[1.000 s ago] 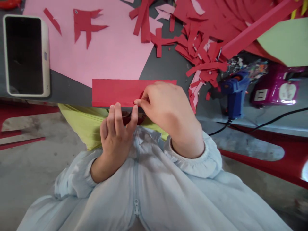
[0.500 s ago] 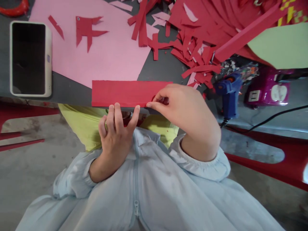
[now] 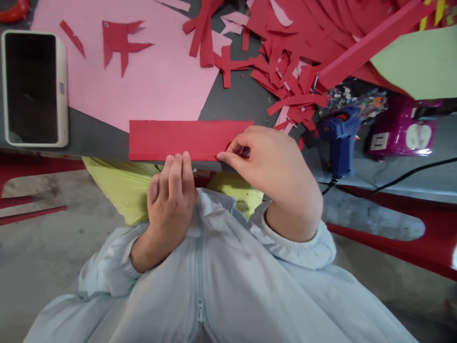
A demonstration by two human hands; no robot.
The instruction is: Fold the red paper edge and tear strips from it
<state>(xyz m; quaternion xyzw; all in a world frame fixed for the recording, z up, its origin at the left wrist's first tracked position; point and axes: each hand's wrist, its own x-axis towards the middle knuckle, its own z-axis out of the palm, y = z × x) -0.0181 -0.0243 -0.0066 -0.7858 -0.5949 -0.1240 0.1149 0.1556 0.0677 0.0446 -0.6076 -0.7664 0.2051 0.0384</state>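
A long red paper strip lies along the table's front edge, with a narrow fold line close to its near side. My right hand pinches that near edge towards the strip's right end, thumb and forefinger closed on the paper. My left hand rests its outstretched fingertips on the same near edge, left of the right hand. The left fingers lie close together, and the left thumb is hidden. Behind the strip, a red paper fish-like cutout with a small eye lies on a pink sheet.
A phone lies at the left, below a red-handled tool. Red paper scraps pile up at back right. A blue glue gun, a purple box with sockets and a black cable occupy the right side.
The left hand's fingers have drawn together; the forefinger, spread apart before, now lies beside the others. The right hand keeps its pinch at the strip's edge. The view has shifted slightly.
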